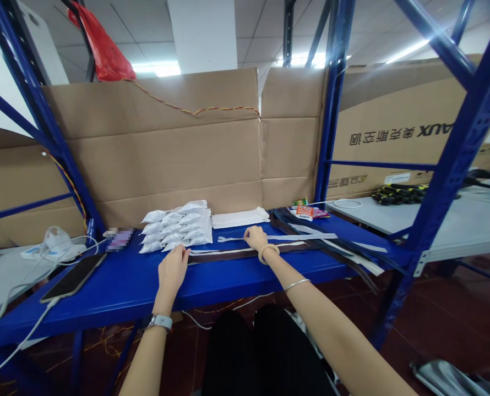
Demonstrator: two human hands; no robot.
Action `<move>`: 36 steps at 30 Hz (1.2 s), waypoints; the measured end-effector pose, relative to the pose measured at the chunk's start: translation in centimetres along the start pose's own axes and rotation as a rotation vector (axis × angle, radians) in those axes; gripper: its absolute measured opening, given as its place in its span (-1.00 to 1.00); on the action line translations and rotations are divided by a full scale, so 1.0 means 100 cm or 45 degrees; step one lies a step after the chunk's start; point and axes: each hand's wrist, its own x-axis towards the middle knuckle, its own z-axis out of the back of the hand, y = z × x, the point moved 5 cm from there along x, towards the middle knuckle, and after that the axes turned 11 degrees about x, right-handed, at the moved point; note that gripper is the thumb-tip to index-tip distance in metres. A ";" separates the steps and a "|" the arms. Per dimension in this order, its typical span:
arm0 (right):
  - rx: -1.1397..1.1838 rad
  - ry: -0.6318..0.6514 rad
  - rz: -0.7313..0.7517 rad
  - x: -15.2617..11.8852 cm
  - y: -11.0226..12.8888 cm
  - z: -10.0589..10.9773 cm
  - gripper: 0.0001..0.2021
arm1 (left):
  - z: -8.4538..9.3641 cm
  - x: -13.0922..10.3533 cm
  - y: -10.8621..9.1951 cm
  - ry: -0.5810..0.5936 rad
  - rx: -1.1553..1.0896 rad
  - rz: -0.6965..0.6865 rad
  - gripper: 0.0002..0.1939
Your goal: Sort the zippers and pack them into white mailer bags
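My left hand [173, 270] is closed, thumb and fingers pinched at the left end of the strips lying along the front of the blue shelf. Those are a brown zipper [228, 254] with white strips along it. My right hand [256, 240] pinches a white zipper [300, 237], whose tail reaches right and whose short end sticks out left of the fingers. Right of this hand, a loose bundle of dark and white zippers [344, 250] hangs partly over the front edge. Behind my left hand stands a stack of white packets [177, 226].
A flat white package [240, 218] lies by the cardboard back wall [179, 148]. Small colourful snack packets [305, 212] sit at the back right. A phone [75, 278] with a white cable rests on the left. Blue metal posts [447, 165] frame the shelf [125, 289].
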 end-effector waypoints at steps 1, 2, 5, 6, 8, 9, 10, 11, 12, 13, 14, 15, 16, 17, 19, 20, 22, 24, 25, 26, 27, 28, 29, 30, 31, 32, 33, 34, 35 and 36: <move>-0.018 -0.008 -0.016 -0.001 0.001 0.001 -0.87 | 0.002 0.000 -0.002 -0.024 -0.011 -0.019 -0.69; -0.034 -0.015 -0.029 -0.002 0.003 0.002 -0.87 | 0.004 0.000 -0.005 -0.043 -0.031 -0.034 -0.70; -0.030 -0.009 -0.007 -0.004 0.015 0.004 -0.90 | 0.009 0.002 -0.017 -0.059 -0.161 -0.062 -0.72; -0.016 0.004 0.017 -0.005 0.021 0.005 -0.91 | 0.011 0.004 -0.023 -0.065 -0.216 -0.065 -0.72; 0.016 0.030 0.076 -0.011 0.033 0.005 -0.91 | 0.013 0.006 -0.036 -0.091 -0.318 -0.075 -0.68; 0.027 0.037 0.106 -0.015 0.039 0.005 -0.90 | 0.015 0.007 -0.044 -0.106 -0.359 -0.087 -0.63; 0.033 0.038 0.133 -0.020 0.044 0.006 -0.89 | 0.017 0.007 -0.051 -0.120 -0.392 -0.107 -0.58; 0.036 0.027 0.159 -0.025 0.049 0.007 -0.88 | 0.018 0.007 -0.058 -0.127 -0.419 -0.137 -0.53; 0.040 0.004 0.186 -0.031 0.053 0.008 -0.87 | 0.019 0.006 -0.063 -0.126 -0.440 -0.174 -0.50; 0.045 -0.026 0.214 -0.036 0.055 0.009 -0.86 | 0.020 0.005 -0.068 -0.115 -0.455 -0.214 -0.50; 0.053 -0.056 0.240 -0.042 0.057 0.010 -0.86 | 0.020 0.004 -0.071 -0.098 -0.466 -0.257 -0.54; 0.063 -0.081 0.262 -0.046 0.058 0.011 -0.86 | 0.020 0.003 -0.074 -0.077 -0.474 -0.299 -0.60; 0.072 -0.095 0.276 -0.049 0.058 0.010 -0.86 | 0.020 0.002 -0.075 -0.053 -0.481 -0.334 -0.66; 0.079 -0.097 0.278 -0.052 0.056 0.009 -0.87 | 0.019 0.002 -0.076 -0.033 -0.489 -0.358 -0.71; 0.086 -0.085 0.248 -0.054 0.052 0.007 -0.88 | 0.018 0.001 -0.074 -0.009 -0.506 -0.374 -0.74; 0.090 -0.085 0.224 -0.055 0.050 0.006 -0.89 | 0.017 0.001 -0.073 -0.006 -0.511 -0.370 -0.74; 0.100 -0.096 0.177 -0.054 0.045 0.005 -0.89 | 0.016 0.001 -0.072 -0.005 -0.516 -0.376 -0.75; 0.107 -0.107 0.145 -0.054 0.041 0.005 -0.88 | 0.016 0.000 -0.073 -0.005 -0.523 -0.403 -0.76; 0.108 -0.106 0.135 -0.054 0.040 0.005 -0.88 | 0.015 0.000 -0.073 -0.004 -0.527 -0.412 -0.76; 0.106 -0.103 0.129 -0.055 0.040 0.005 -0.89 | 0.015 -0.001 -0.073 -0.005 -0.529 -0.414 -0.76; 0.105 -0.100 0.124 -0.056 0.041 0.005 -0.89 | 0.015 -0.001 -0.073 -0.008 -0.528 -0.409 -0.75; 0.099 -0.105 0.122 -0.057 0.042 0.006 -0.90 | 0.015 -0.001 -0.073 -0.011 -0.522 -0.398 -0.74; 0.087 -0.126 0.127 -0.059 0.045 0.007 -0.91 | 0.015 0.000 -0.072 -0.013 -0.513 -0.385 -0.73; 0.062 -0.161 0.141 -0.062 0.049 0.009 -0.91 | 0.014 0.000 -0.072 -0.013 -0.499 -0.376 -0.72; 0.026 -0.206 0.162 -0.065 0.055 0.012 -0.91 | 0.014 0.000 -0.072 -0.009 -0.476 -0.372 -0.71; -0.021 -0.252 0.192 -0.069 0.061 0.014 -0.90 | 0.013 0.000 -0.072 -0.001 -0.445 -0.370 -0.70; -0.071 -0.282 0.229 -0.072 0.068 0.016 -0.90 | 0.011 0.001 -0.072 0.009 -0.412 -0.368 -0.70; -0.114 -0.275 0.274 -0.075 0.075 0.016 -0.92 | 0.010 0.001 -0.073 0.018 -0.380 -0.367 -0.69; -0.142 -0.225 0.320 -0.078 0.081 0.014 -0.92 | 0.009 0.002 -0.073 0.024 -0.354 -0.367 -0.69; -0.153 -0.140 0.366 -0.080 0.086 0.011 -0.90 | 0.008 0.002 -0.073 0.026 -0.337 -0.369 -0.69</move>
